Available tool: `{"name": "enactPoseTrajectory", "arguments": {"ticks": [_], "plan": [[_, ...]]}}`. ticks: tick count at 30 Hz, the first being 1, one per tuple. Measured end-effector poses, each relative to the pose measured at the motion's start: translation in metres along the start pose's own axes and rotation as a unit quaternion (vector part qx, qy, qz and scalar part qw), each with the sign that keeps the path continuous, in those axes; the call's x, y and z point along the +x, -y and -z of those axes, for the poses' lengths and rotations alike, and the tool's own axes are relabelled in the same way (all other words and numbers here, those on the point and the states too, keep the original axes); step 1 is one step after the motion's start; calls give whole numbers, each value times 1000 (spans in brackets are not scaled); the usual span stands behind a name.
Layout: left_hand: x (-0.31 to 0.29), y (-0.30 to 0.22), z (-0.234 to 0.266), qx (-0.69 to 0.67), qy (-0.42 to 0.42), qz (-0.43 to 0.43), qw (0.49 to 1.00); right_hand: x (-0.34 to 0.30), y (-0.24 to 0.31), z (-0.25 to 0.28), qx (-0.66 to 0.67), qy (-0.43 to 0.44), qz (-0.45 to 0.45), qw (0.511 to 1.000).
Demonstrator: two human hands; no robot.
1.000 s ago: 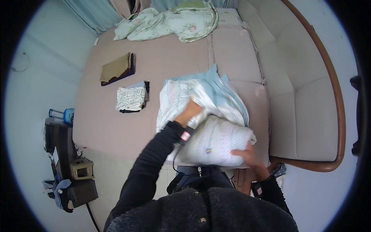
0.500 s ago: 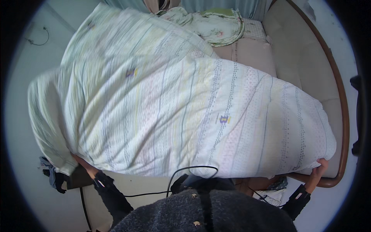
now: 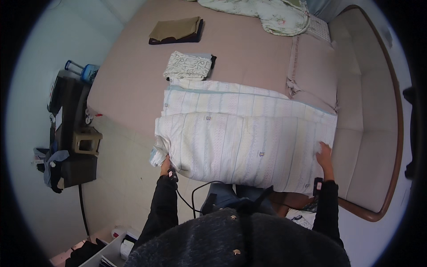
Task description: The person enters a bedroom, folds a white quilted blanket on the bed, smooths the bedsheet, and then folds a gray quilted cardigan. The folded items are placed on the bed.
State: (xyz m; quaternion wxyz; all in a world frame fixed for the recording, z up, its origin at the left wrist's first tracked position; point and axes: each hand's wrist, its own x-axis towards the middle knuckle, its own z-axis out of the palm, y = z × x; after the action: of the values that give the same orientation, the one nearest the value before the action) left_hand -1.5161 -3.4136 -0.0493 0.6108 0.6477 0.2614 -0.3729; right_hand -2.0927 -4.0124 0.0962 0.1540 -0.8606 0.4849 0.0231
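A big striped blanket is lying folded in long layers across the near edge of the bed. It is white with thin pale lines of green, blue and yellow. Part of it is hanging over the bed's edge toward the person.

The left hand is sitting at the blanket's lower left corner. Most of this hand is hiding under the cloth, so I cannot tell how its fingers are closing. The right hand is resting on the blanket's right end. Its fingers are lying mostly flat and spread on top of the cloth, not wrapping around it.

Just behind the blanket, a small folded patterned cloth is lying on the bed. Farther back is a folded brown cloth. A crumpled flowery quilt is sitting at the far end. A dark stand is standing on the floor to the left of the bed.
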Motion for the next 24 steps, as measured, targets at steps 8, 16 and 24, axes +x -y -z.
{"name": "enactPoseTrajectory", "arguments": {"ticks": [8, 16, 24], "plan": [[-21, 0, 18, 62, -146, 31, 987, 104, 144, -27, -160, 11, 159, 974], [-53, -15, 3, 431, -316, -43, 844, 49, 173, 15, -204, 361, 230, 880], [-150, -101, -148, 714, 113, -499, 479, -168, 229, 129, -37, 535, 279, 797]]}}
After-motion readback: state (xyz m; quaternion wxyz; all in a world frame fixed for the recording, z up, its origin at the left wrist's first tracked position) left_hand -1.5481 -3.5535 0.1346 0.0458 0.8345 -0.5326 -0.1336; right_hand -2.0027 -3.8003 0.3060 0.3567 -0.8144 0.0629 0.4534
